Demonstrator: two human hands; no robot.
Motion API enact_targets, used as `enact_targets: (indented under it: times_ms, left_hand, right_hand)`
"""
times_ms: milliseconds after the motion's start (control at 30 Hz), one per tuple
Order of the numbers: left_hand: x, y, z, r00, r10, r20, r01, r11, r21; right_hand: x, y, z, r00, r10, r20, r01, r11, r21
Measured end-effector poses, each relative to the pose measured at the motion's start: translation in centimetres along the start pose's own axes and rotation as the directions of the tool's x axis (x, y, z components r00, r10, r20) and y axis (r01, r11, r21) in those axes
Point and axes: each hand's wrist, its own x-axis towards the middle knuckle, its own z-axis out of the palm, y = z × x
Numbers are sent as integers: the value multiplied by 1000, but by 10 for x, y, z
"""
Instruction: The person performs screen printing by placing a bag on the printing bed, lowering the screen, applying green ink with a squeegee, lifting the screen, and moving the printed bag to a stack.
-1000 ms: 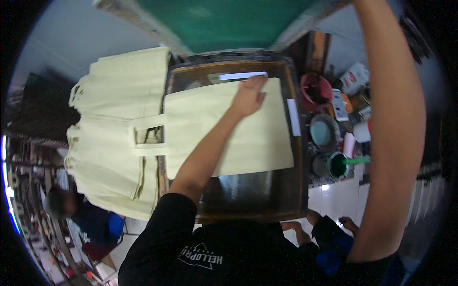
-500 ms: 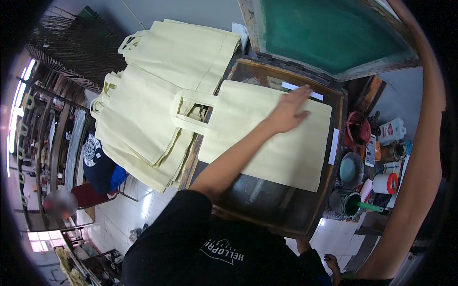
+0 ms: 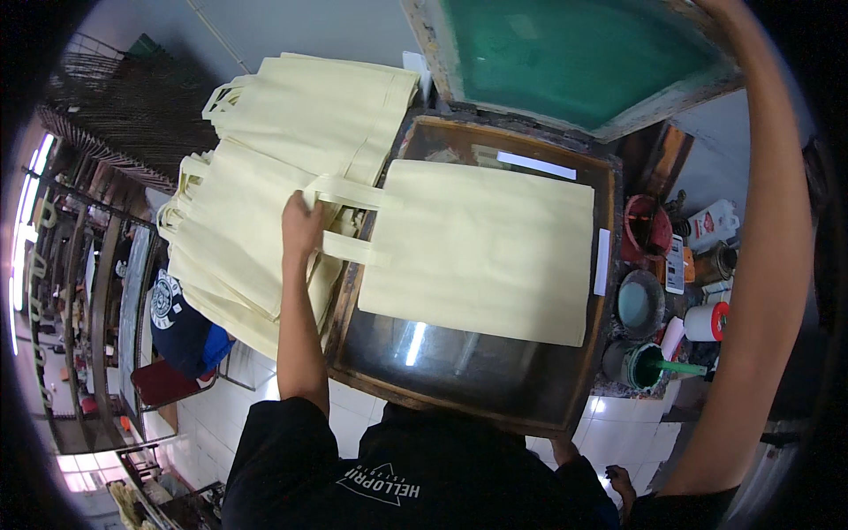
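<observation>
Left grip sits on the outer end of the tote bag's handles, fingers curled; can't tell if pinched tight or only touching. Right grip up at the screen frame's upper corner, mostly cut off, so can't tell if closed.

Cream tote bag lies flat on the glass-topped table, nearer its far and right edges; handles stick out over the left edge, bare glass left along the near edge. Laying-out looks mostly done: bag's far side just beside one white strip, right side just beside another white strip. Handles look like the part not settled. Green screen is raised beyond the far edge, not down on the bag; visible face has no print.

Bag looks plain, matte, evenly pale, faint creases, side edges fairly straight, slightly askew to the table.

Farther out: stacked tote bags past the left edge; red bucket, bowl and green paint pot past the right edge.
</observation>
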Motion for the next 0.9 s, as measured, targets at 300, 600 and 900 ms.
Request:
enact_targets:
  times_ms: [300, 600, 900]
  left_hand:
    - [62, 19, -23, 973, -62, 221, 79, 995, -66]
    - [-26, 174, 80, 861, 505, 61, -432, 789, -437]
    - [-61, 329, 194, 562, 800, 212, -717, 598, -358]
  right_hand:
    - [4, 13, 4, 995, -98, -25, 99, 994, 50]
    - [11, 12, 6, 998, -69, 3, 69, 995, -70]
    - [13, 19, 6, 994, -110, 20, 111, 992, -58]
